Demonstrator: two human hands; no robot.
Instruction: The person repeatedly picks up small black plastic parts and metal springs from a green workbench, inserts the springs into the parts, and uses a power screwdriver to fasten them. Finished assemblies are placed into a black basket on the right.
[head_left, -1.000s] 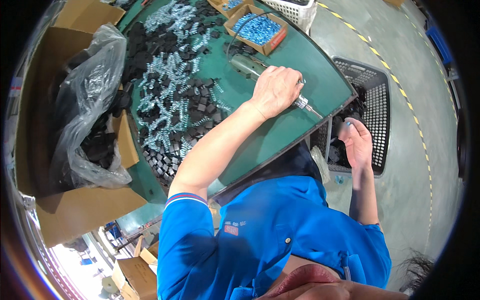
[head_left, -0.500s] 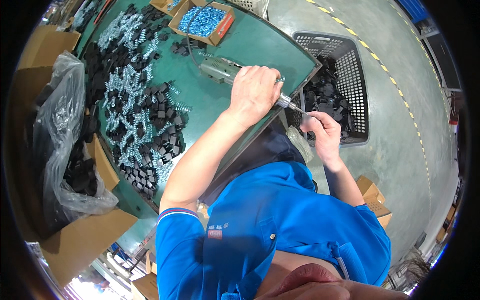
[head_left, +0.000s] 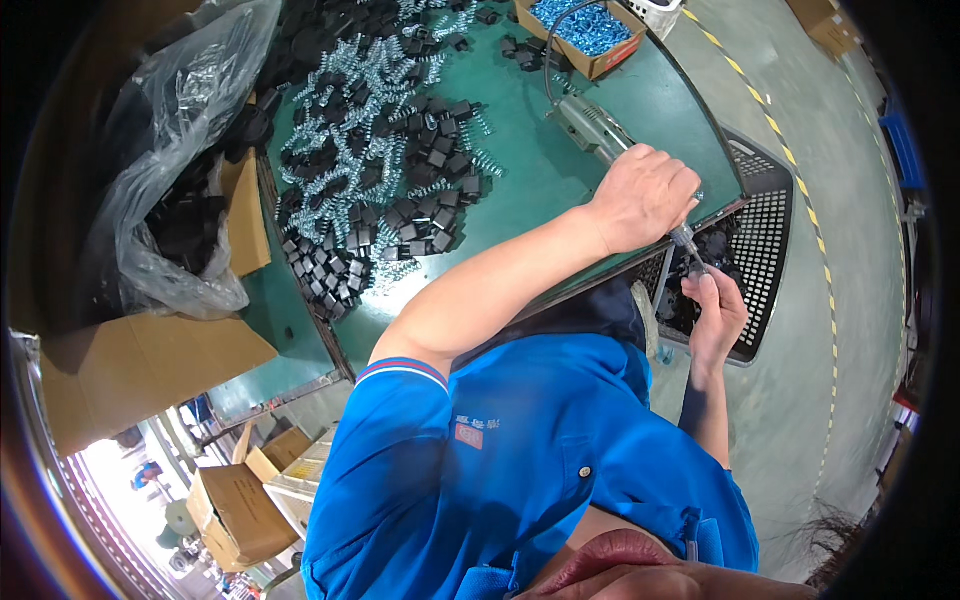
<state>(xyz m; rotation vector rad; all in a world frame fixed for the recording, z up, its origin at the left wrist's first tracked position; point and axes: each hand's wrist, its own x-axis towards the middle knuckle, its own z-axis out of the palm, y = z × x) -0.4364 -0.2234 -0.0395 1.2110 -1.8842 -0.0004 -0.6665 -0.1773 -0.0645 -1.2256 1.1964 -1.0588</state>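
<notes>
My left hand is wrapped round a grey-green electric screwdriver, its cord running up from the back end. The bit slants down to the right, toward my right hand. Thumb and fingers of that hand are pinched on a small dark piece at the bit's tip, mostly hidden by the fingers. Both hands are past the table's edge, over a grey perforated crate with black parts in it. On the green table lie many metal springs and small black blocks.
A carton of blue screws stands at the table's far side. To the left is a large cardboard box lined with clear plastic, dark parts inside. More cartons sit lower left. Yellow-black tape marks the floor.
The whole view has swung, so table, crate and hands appear farther right. My left hand still grips the screwdriver, and my right still pinches the piece at its tip.
</notes>
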